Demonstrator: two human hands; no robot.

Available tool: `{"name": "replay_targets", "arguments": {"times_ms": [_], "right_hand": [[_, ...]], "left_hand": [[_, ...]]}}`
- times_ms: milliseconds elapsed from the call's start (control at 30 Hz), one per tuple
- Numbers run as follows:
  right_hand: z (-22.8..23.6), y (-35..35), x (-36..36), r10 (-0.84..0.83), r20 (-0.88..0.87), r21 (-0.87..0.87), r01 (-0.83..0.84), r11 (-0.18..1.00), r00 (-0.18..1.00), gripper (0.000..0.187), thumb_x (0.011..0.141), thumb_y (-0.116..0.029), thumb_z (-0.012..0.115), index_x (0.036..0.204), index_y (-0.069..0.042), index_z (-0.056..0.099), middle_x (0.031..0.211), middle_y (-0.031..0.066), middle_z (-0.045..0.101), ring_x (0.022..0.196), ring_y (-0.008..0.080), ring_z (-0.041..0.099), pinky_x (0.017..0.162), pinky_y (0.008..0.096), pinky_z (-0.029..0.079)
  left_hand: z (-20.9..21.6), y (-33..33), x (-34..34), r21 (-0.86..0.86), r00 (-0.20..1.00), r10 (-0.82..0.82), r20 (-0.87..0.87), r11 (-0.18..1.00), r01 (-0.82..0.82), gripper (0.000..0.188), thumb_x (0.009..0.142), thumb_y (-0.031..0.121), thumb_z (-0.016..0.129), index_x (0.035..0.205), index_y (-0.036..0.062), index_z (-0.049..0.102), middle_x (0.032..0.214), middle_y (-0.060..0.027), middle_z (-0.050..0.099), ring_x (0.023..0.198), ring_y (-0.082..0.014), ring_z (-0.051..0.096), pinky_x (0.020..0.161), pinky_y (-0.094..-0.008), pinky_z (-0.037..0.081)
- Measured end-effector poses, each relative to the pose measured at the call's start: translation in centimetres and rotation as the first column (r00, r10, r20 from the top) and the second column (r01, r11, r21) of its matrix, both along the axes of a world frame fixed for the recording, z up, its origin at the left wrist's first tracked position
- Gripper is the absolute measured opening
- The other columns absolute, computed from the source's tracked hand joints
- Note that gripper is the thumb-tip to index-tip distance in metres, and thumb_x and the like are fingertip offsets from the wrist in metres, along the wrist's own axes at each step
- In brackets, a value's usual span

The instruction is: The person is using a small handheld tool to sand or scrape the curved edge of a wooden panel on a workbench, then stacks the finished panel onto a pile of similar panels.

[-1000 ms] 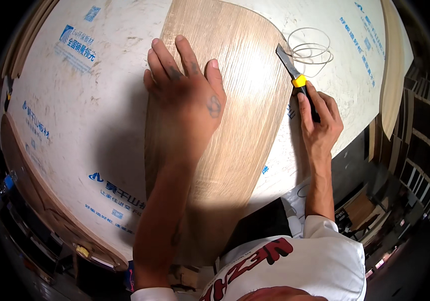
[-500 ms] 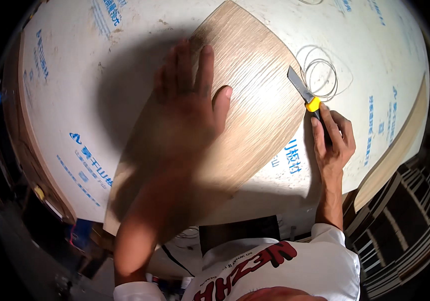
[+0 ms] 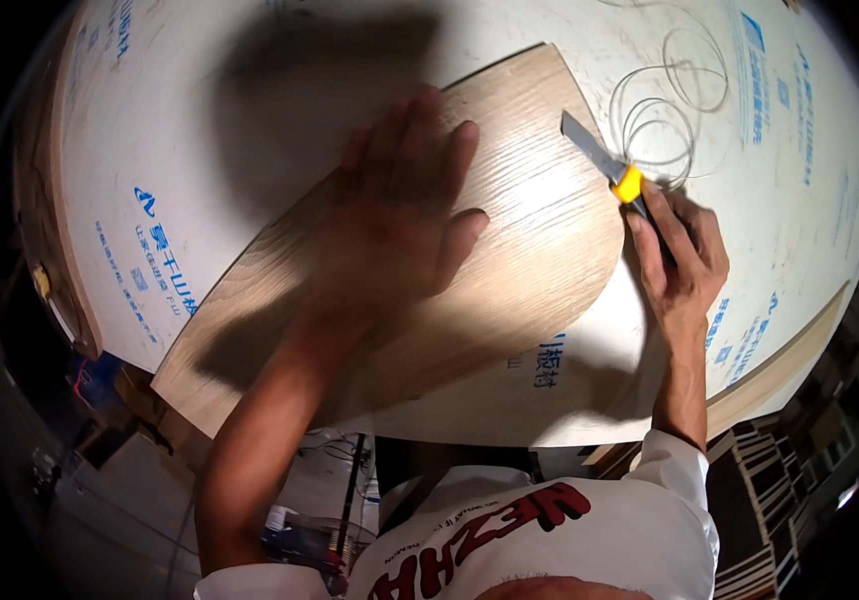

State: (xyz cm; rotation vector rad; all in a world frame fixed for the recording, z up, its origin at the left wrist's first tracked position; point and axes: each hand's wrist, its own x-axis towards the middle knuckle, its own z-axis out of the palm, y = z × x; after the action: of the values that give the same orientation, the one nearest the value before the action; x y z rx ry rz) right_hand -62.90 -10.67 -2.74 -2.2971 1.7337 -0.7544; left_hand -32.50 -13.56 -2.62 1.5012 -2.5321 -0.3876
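A wood-grain panel [image 3: 539, 230] with a light brown, ridged surface lies across the white worktable. Its upper end narrows to a short edge, and its lower left corner juts past the table's near edge. Over the panel's left side is my left hand [image 3: 399, 210], slightly blurred, with fingers stretched and thumb apart; whether the palm touches the wood I cannot tell. My right hand [image 3: 684, 245] grips a utility knife [image 3: 628, 186] with a yellow collar and dark handle at the panel's right edge. The wide grey blade points up and left over the wood.
Loops of thin wire [image 3: 659, 135] lie beside the knife, right of the panel. The white tabletop [image 3: 149, 290] carries blue print and specks of dirt. A wooden strip [image 3: 779, 360] runs along its right edge. Slatted dark-and-light pieces [image 3: 749, 500] stand below at the lower right.
The panel has turned clockwise, its top end shifting right and its lower corner left. My left hand has moved right with it. The knife stays in my right hand, blade over the panel.
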Motion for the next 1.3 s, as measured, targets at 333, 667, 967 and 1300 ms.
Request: {"name": "replay_targets", "arguments": {"times_ms": [333, 667, 967, 1300], "right_hand": [[1.5, -15.0, 6.2, -0.1, 0.015, 0.21, 0.094, 0.973, 0.995, 0.031, 0.096, -0.016, 0.061, 0.124, -0.008, 0.07, 0.101, 0.0137, 0.073, 0.091, 0.0241, 0.069, 0.081, 0.0318, 0.054], [3.0, 9.0, 3.0, -0.7, 0.688, 0.693, 0.114, 0.712, 0.193, 0.049, 0.086, -0.03, 0.081, 0.123, -0.003, 0.063, 0.086, 0.0, 0.061, 0.071, 0.0097, 0.055, 0.063, 0.025, 0.046], [5.0, 36.8, 24.7, -0.944, 0.258, 0.895, 0.417, 0.155, -0.203, 0.027, 0.1, -0.028, 0.068, 0.1, -0.002, 0.067, 0.071, 0.0017, 0.063, 0.064, 0.0088, 0.058, 0.059, 0.0264, 0.047], [2.5, 39.1, 45.2, -0.407, 0.445, 0.853, 0.239, 0.464, -0.797, 0.052, 0.104, -0.019, 0.06, 0.151, -0.002, 0.044, 0.116, 0.0, 0.063, 0.093, 0.0118, 0.06, 0.08, 0.0334, 0.059]], "left_hand": [[0.6, -0.5, 0.2, 0.109, 0.992, -0.021, -0.122, 0.993, 0.035, 0.07, 0.092, 0.03, 0.069, 0.152, 0.0069, 0.042, 0.162, -0.0238, 0.03, 0.145, -0.0422, 0.034, 0.119, -0.0549, 0.026], [-0.8, -0.5, 0.3, -0.139, 0.979, -0.126, -0.161, 0.985, 0.104, 0.074, 0.087, 0.032, 0.075, 0.149, 0.0044, 0.045, 0.15, -0.0337, 0.035, 0.132, -0.0478, 0.04, 0.111, -0.0598, 0.032], [-2.1, 1.5, -0.9, -0.197, 0.979, -0.201, -0.039, 0.962, 0.19, 0.069, 0.101, 0.045, 0.053, 0.151, -0.0007, 0.042, 0.155, -0.0385, 0.026, 0.141, -0.0506, 0.027, 0.116, -0.0615, 0.019], [-0.9, 20.3, -8.5, -0.081, 0.396, -0.918, 0.018, 0.393, 0.916, 0.058, 0.107, 0.039, 0.037, 0.159, 0.013, 0.035, 0.168, -0.0081, 0.026, 0.156, -0.0291, 0.018, 0.125, -0.0581, 0.007]]}}
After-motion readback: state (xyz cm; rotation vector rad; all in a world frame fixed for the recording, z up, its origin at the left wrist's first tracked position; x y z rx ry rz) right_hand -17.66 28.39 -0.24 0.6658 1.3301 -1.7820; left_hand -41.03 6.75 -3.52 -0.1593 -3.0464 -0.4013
